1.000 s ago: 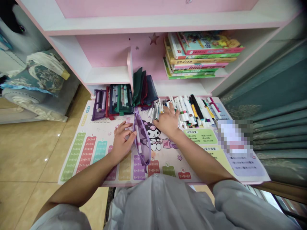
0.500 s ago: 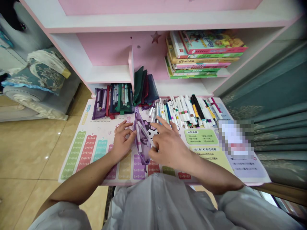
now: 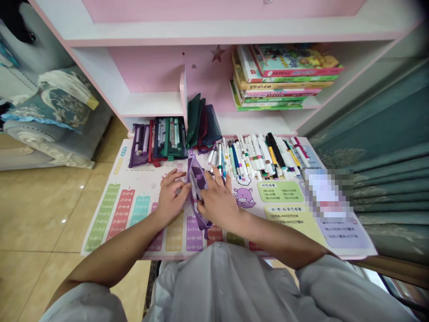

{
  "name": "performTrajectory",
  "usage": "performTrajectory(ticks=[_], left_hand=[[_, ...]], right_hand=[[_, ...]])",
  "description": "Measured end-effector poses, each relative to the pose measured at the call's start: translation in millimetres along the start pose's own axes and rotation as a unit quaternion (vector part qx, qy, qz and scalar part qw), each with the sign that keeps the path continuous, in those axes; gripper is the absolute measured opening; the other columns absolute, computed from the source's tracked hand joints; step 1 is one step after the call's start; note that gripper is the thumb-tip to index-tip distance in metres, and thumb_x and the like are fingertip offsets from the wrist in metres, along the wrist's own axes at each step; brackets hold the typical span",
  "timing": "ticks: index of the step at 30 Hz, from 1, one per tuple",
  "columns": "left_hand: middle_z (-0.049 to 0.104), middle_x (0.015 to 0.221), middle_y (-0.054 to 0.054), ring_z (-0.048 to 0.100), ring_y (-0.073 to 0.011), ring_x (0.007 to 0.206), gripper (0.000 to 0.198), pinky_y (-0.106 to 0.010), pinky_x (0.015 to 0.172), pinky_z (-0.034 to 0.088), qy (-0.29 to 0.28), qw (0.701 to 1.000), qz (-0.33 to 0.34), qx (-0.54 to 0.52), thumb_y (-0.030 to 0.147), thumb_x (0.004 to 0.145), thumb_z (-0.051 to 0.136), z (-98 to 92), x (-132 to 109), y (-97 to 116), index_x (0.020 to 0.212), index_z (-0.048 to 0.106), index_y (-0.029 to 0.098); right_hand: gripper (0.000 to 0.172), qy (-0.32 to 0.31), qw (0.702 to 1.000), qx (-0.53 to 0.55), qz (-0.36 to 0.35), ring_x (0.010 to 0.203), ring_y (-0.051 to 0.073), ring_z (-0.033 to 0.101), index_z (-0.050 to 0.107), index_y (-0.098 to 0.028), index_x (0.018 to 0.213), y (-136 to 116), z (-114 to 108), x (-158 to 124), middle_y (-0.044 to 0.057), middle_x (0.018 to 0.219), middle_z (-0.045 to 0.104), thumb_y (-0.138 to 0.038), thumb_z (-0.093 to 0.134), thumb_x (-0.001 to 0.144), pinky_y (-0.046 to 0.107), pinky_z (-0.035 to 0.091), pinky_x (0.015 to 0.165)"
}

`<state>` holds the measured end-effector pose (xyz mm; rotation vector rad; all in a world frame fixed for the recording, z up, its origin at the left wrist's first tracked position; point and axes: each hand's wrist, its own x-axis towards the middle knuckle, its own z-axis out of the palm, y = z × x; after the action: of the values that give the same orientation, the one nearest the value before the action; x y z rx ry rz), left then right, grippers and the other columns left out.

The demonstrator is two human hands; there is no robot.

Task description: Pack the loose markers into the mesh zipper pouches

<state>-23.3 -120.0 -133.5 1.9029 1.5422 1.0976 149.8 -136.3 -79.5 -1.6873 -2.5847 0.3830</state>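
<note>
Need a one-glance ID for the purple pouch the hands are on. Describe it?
Below the pink-and-white bookshelf, a multiplication-table mat covers the desk. Near the mat's front edge, the left hand and right hand hold a purple mesh pouch on edge between them. Unlike the dark purple pencil case lying at the back, it's the one in hand.
</note>
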Motion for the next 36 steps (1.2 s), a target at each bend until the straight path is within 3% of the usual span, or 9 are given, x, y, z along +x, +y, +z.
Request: performTrajectory(ticks=[5, 9, 12, 17, 24, 36], left_hand=[[0.069, 0.118, -0.009, 0.049, -0.0301, 0.134, 0.033, -0.058, 0.112, 0.036, -0.001, 1.000, 0.000, 0.001, 0.036, 0.090, 0.057, -0.6, 0.3, 0.8, 0.060, 0.059, 0.021], [0.069, 0.118, -0.008, 0.048, -0.0301, 0.135, 0.033, -0.058, 0.112, 0.036, -0.010, 1.000, -0.005, 0.008, 0.037, 0.089, 0.057, -1.9, 0.3, 0.9, 0.061, 0.059, 0.021], [0.068, 0.119, -0.008, 0.047, -0.0295, 0.135, 0.034, -0.057, 0.112, 0.036, -0.015, 1.000, -0.011, 0.011, 0.039, 0.089, 0.058, -2.6, -0.4, -0.4, 0.060, 0.058, 0.021], [0.068, 0.120, -0.008, 0.047, -0.0301, 0.136, 0.034, -0.058, 0.112, 0.037, -0.017, 1.000, -0.013, 0.014, 0.039, 0.090, 0.057, -3.5, -0.4, -0.6, 0.061, 0.059, 0.021], [0.068, 0.121, -0.008, 0.047, -0.0294, 0.136, 0.034, -0.057, 0.113, 0.037, -0.019, 1.000, -0.016, 0.018, 0.038, 0.090, 0.058, -4.1, -0.2, 0.4, 0.061, 0.059, 0.021], [0.067, 0.120, -0.010, 0.047, -0.0310, 0.135, 0.035, -0.059, 0.112, 0.036, -0.019, 1.000, -0.018, 0.008, 0.039, 0.090, 0.057, -2.6, -0.1, 1.0, 0.060, 0.057, 0.021]], right_hand=[[0.025, -0.004, 0.999, 0.035, -0.011, 0.150, 0.043, 0.021, 0.077, -0.015, 0.089, 5.9, -3.0, 4.0, 0.021, 0.155, 0.041, -0.035, 0.063, 0.084, 0.072, 0.020, 0.113], [0.027, 0.105, 0.992, 0.060, 0.023, 0.147, 0.040, 0.028, 0.075, -0.019, 0.073, 26.9, -10.3, 18.3, 0.013, 0.148, 0.052, -0.036, 0.060, 0.086, 0.069, 0.028, 0.111], [0.025, 0.170, 0.980, 0.013, 0.106, 0.148, 0.042, 0.025, 0.075, -0.017, 0.074, 50.2, -10.9, 35.4, 0.013, 0.149, 0.050, -0.034, 0.060, 0.086, 0.072, 0.024, 0.111], [0.030, 0.128, 0.971, -0.055, 0.194, 0.147, 0.046, 0.020, 0.076, -0.012, 0.094, 77.6, -0.5, 56.5, 0.020, 0.149, 0.046, -0.035, 0.058, 0.085, 0.078, 0.022, 0.107], [0.041, 0.082, 0.970, -0.088, 0.210, 0.148, 0.046, 0.016, 0.074, -0.010, 0.103, 83.7, 12.1, 63.0, 0.021, 0.150, 0.044, -0.044, 0.060, 0.085, 0.077, 0.022, 0.107], [0.043, 0.120, 0.970, -0.058, 0.206, 0.149, 0.046, 0.014, 0.073, -0.008, 0.107, 84.6, 19.3, 70.8, 0.023, 0.150, 0.042, -0.038, 0.055, 0.083, 0.078, 0.019, 0.109]])
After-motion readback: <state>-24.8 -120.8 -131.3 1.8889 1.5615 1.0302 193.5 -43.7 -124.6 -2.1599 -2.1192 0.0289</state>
